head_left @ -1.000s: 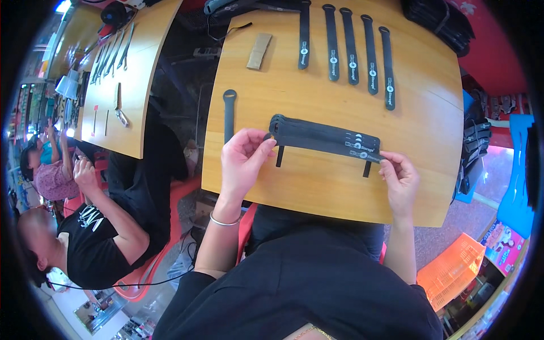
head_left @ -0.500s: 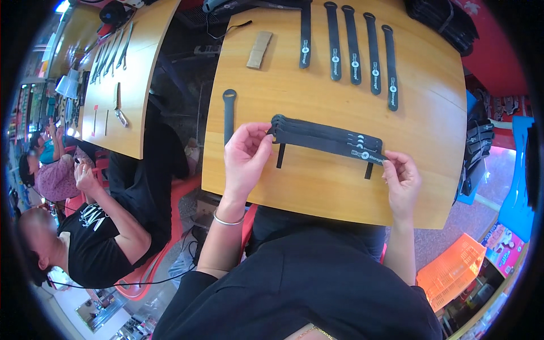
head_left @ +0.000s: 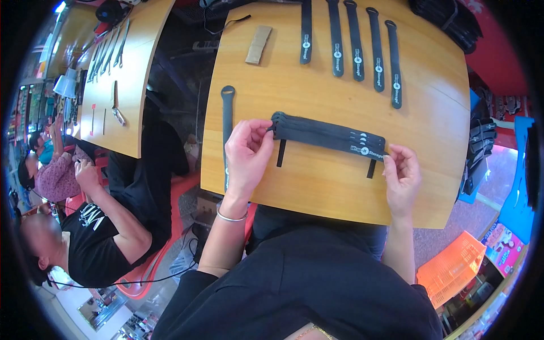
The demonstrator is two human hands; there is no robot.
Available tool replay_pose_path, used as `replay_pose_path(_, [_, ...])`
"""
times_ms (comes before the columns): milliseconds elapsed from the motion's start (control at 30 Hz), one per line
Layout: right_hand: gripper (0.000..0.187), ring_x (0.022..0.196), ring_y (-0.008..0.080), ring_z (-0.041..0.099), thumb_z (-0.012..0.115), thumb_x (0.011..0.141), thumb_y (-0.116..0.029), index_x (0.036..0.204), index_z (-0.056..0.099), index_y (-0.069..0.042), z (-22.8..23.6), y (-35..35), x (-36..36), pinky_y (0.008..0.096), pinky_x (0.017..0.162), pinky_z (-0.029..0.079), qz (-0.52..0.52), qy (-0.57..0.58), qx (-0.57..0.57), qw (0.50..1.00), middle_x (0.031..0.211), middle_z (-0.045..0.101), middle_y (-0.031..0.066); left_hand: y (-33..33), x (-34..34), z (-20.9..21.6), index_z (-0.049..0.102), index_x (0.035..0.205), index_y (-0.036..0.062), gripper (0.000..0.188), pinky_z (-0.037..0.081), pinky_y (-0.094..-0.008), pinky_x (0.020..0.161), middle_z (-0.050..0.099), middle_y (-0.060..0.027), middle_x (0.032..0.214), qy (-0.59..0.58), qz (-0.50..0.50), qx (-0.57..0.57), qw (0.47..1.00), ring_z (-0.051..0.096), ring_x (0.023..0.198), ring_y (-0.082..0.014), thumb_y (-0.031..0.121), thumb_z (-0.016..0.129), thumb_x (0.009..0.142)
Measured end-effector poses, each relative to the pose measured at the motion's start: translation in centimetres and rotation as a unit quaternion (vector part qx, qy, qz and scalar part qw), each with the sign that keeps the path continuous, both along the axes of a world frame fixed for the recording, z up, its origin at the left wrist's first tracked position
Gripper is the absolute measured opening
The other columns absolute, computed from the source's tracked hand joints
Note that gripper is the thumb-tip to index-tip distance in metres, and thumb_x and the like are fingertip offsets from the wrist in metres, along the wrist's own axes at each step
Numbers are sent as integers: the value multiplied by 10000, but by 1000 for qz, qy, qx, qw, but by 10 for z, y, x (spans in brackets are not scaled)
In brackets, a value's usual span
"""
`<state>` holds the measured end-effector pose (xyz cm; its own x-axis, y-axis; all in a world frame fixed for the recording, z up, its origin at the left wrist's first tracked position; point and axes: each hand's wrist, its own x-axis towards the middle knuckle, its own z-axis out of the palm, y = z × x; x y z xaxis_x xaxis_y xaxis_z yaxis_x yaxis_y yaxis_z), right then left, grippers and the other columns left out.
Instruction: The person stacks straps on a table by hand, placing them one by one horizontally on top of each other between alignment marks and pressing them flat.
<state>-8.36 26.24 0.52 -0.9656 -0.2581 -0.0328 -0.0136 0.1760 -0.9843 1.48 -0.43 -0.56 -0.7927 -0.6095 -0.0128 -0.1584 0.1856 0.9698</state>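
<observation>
A fanned stack of black storage straps (head_left: 323, 133) with white print lies crosswise in front of me, the layers slightly offset. My left hand (head_left: 247, 156) is closed in a pinch on the stack's left end, where the straps have eyelets. At the other end, the thumb and fingers of my right hand (head_left: 402, 175) pinch the lower corner. Two short black strips stick out from under the stack, a left one (head_left: 281, 154) and a right one (head_left: 371, 169). Partly hidden behind my left hand is a single black strap (head_left: 228, 107), lying lengthwise.
Across the far side of the wooden table (head_left: 328, 195) lies a row of several black straps (head_left: 358, 51). A brown cardboard piece (head_left: 259, 45) is left of them. Dark bundled straps (head_left: 447, 22) sit at the far right corner. A co-worker (head_left: 113, 226) sits at left by another table (head_left: 127, 122).
Both hands keep their pinch at the ends of the stack, which has shifted only slightly. The row of far straps appears a little higher in the view.
</observation>
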Motion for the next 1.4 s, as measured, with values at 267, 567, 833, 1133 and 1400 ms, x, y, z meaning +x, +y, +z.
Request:
replay_pose_path(267, [251, 671, 3, 452, 626, 866, 54, 1099, 570, -19, -2, -1, -1, 144, 577, 369, -8, -5, -4, 1000, 798, 500, -54, 2, -4, -3, 637, 956, -6, 165, 431, -178, 562, 565, -27, 825, -5, 7, -40, 999, 533, 658, -55, -82, 620, 811])
replay_pose_path(567, [268, 650, -6, 454, 623, 863, 56, 1113, 558, -16, -1, -4, -3, 136, 550, 362, -10, 1, 5, 1000, 788, 507, -49, 2, -5, -5, 641, 931, -10, 148, 425, -184, 540, 570, -33, 797, -7, 22, -56, 998, 527, 624, -61, -73, 629, 798])
replay_pose_path(833, [273, 640, -9, 460, 625, 866, 45, 1119, 548, -20, -1, -5, -3, 134, 548, 363, -15, -2, 14, 1000, 782, 518, -49, 3, -6, -7, 645, 909, -6, 140, 426, -191, 528, 576, -39, 776, -8, 32, -69, 997, 522, 604, -71, -74, 637, 786])
replay_pose_path(1133, [276, 632, -9, 461, 633, 866, 31, 1122, 544, -22, -2, -5, -4, 136, 547, 362, -20, -2, 20, 1000, 774, 526, -48, 4, -7, -5, 643, 902, -5, 149, 421, -202, 510, 574, -48, 765, -8, 30, -103, 994, 520, 581, -76, -82, 636, 775])
replay_pose_path(1400, [280, 627, -9, 462, 636, 861, 34, 1120, 545, -21, -3, -5, -4, 138, 544, 363, -19, 0, 24, 1000, 771, 533, -44, 7, -8, -1, 642, 898, -7, 145, 426, -207, 508, 572, -53, 763, -12, 33, -112, 993, 527, 575, -82, -84, 638, 775])
